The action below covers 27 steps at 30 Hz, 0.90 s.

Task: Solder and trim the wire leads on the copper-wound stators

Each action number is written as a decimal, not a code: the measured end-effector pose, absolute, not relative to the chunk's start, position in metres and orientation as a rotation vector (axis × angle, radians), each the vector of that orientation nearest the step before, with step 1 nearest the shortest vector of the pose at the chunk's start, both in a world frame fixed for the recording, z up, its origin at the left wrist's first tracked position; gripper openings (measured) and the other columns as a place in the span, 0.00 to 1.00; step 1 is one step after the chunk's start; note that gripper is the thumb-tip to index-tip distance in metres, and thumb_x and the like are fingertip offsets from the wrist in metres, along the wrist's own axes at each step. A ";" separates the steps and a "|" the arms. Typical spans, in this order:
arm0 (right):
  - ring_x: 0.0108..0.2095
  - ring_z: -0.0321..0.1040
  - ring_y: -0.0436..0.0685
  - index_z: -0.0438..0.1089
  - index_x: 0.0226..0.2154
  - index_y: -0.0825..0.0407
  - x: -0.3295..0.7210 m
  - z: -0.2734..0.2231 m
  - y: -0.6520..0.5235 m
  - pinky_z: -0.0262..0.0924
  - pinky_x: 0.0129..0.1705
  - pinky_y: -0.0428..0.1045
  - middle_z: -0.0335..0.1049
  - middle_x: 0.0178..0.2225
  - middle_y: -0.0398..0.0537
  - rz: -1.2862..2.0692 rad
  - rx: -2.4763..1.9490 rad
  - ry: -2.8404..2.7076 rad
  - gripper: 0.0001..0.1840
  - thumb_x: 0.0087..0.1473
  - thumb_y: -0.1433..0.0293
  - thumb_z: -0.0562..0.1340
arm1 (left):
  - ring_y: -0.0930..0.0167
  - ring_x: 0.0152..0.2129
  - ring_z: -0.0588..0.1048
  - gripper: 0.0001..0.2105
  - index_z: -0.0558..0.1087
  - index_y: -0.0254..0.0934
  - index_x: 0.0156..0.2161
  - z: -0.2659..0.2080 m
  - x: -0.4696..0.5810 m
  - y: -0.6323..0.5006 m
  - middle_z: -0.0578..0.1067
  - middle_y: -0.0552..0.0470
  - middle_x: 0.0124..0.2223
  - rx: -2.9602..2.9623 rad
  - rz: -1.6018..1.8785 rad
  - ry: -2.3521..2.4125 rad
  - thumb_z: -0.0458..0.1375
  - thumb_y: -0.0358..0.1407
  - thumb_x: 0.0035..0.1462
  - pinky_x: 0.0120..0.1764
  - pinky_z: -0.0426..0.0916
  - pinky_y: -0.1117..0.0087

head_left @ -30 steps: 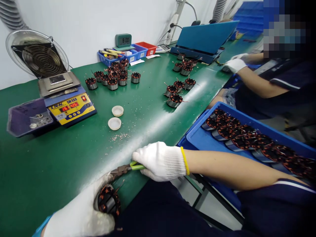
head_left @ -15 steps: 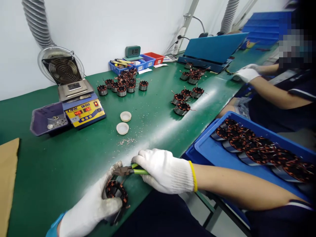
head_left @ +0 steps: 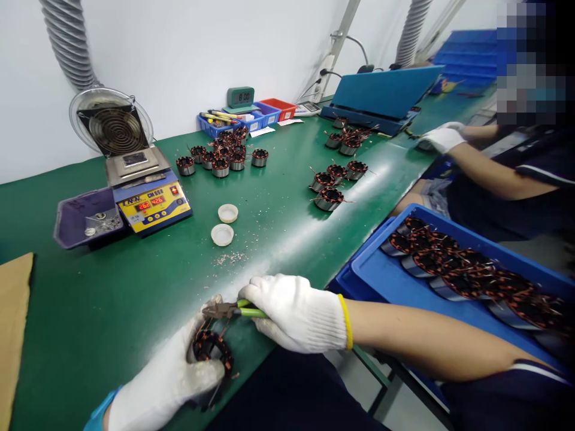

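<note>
2 white-gloved hands meet at the near edge of a green table (head_left: 90, 329) in the head view; the left hand (head_left: 157, 377) is curled around a wire-wound core (head_left: 216, 341), thumb on its near side; the right hand (head_left: 291, 314) is closed on the green handles of a pair of pliers (head_left: 231, 309), whose tips lie above the core, beside the left fingertips; whether they pinch a wire, I cannot tell; past the pliers lie small scraps (head_left: 231, 258) and 2 white dishes (head_left: 222, 235); farther back on the left stands a yellow-and-blue machine (head_left: 155, 209) with red digits, a purple tray (head_left: 67, 221) beside it; more cores (head_left: 220, 167) cluster before a clock (head_left: 241, 97) reading 8:00; 4 others (head_left: 329, 200) stand farther right; a blue crate (head_left: 372, 269) beyond the right forearm holds many more; a co-worker's gloved hand (head_left: 442, 140) shows at upper right.
</note>
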State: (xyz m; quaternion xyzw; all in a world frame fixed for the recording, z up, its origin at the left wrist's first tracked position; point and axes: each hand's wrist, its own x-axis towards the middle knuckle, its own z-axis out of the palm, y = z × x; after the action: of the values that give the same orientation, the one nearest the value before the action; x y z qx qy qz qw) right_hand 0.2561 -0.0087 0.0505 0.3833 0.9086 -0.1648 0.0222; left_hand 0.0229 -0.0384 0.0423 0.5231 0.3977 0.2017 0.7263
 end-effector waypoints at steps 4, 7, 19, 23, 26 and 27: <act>0.32 0.63 0.57 0.63 0.45 0.56 0.257 0.048 -0.009 0.54 0.31 0.49 0.65 0.38 0.55 -0.502 1.204 2.829 0.17 0.58 0.63 0.52 | 0.55 0.62 0.55 0.41 0.53 0.39 0.66 0.045 0.023 -0.039 0.60 0.45 0.65 1.159 0.428 0.906 0.62 0.52 0.51 0.62 0.53 0.58; 0.33 0.64 0.57 0.63 0.45 0.56 0.257 0.048 -0.009 0.54 0.32 0.49 0.65 0.39 0.55 -0.514 1.204 2.828 0.17 0.58 0.63 0.51 | 0.54 0.63 0.53 0.42 0.54 0.38 0.65 0.046 0.023 -0.039 0.60 0.44 0.65 1.160 0.418 0.904 0.63 0.53 0.50 0.62 0.52 0.58; 0.33 0.69 0.60 0.64 0.42 0.52 0.255 0.058 -0.008 0.53 0.27 0.49 0.70 0.39 0.52 -0.548 1.241 2.652 0.14 0.57 0.62 0.54 | 0.57 0.61 0.56 0.40 0.53 0.42 0.65 0.046 0.023 -0.040 0.61 0.48 0.64 1.206 0.406 0.918 0.62 0.50 0.52 0.62 0.53 0.61; 0.33 0.70 0.61 0.64 0.41 0.52 0.256 0.059 -0.007 0.51 0.25 0.48 0.71 0.38 0.50 -0.560 1.242 2.634 0.13 0.56 0.62 0.56 | 0.58 0.59 0.59 0.35 0.58 0.43 0.63 0.043 0.022 -0.039 0.65 0.50 0.61 1.236 0.393 0.966 0.63 0.46 0.52 0.61 0.54 0.63; 0.34 0.70 0.61 0.64 0.43 0.52 0.258 0.059 -0.005 0.53 0.27 0.48 0.71 0.40 0.51 -0.586 1.264 2.645 0.14 0.57 0.62 0.55 | 0.58 0.48 0.69 0.34 0.61 0.41 0.62 0.042 0.019 -0.044 0.73 0.48 0.51 1.112 0.431 0.987 0.64 0.47 0.51 0.53 0.64 0.62; 0.35 0.69 0.60 0.64 0.45 0.52 0.259 0.058 -0.004 0.54 0.28 0.49 0.70 0.41 0.51 -0.610 1.279 2.661 0.15 0.57 0.62 0.55 | 0.59 0.43 0.72 0.35 0.61 0.40 0.62 0.041 0.018 -0.047 0.75 0.48 0.47 1.011 0.467 0.990 0.63 0.48 0.51 0.48 0.68 0.63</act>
State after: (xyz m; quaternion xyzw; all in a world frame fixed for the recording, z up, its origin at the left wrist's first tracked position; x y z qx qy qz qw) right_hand 0.2586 -0.0044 0.0585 0.4233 0.8810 -0.2018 0.0632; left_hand 0.0177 -0.0468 0.0405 0.4602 0.4504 0.2125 0.7350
